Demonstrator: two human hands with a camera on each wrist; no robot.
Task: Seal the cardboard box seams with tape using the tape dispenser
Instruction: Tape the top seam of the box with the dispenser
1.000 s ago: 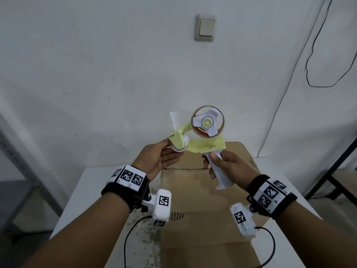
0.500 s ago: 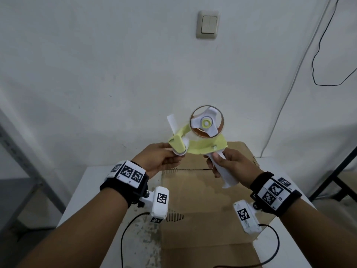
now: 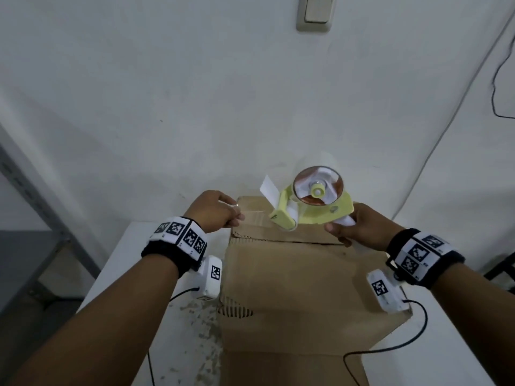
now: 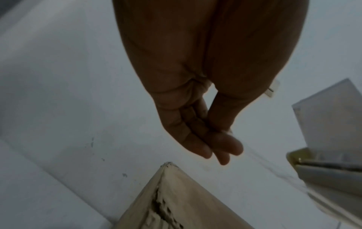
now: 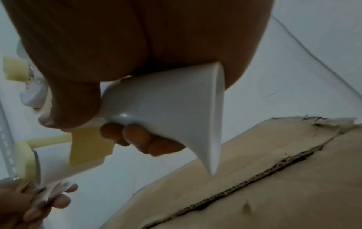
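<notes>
My right hand (image 3: 338, 232) grips the white handle (image 5: 166, 108) of the yellow tape dispenser (image 3: 312, 207), which hovers just above the far end of the cardboard box (image 3: 292, 274). The roll of clear tape sits on top of the dispenser. A short stretch of clear tape (image 3: 255, 215) runs left from the dispenser's roller to my left hand (image 3: 237, 215), whose thumb and fingers pinch its end over the box's far left corner (image 4: 176, 201). The box's top flaps lie shut, with a ragged seam (image 5: 254, 181) across them.
The box stands on a white table (image 3: 172, 330) against a white wall with a light switch (image 3: 316, 15). A grey metal frame (image 3: 41, 196) stands at the left. Black cables from the wrist cameras trail over the table, and another (image 3: 496, 87) hangs on the wall.
Both hands have come down towards the box's far edge. My left hand has drawn away to the left of the dispenser, pulling out a length of clear tape.
</notes>
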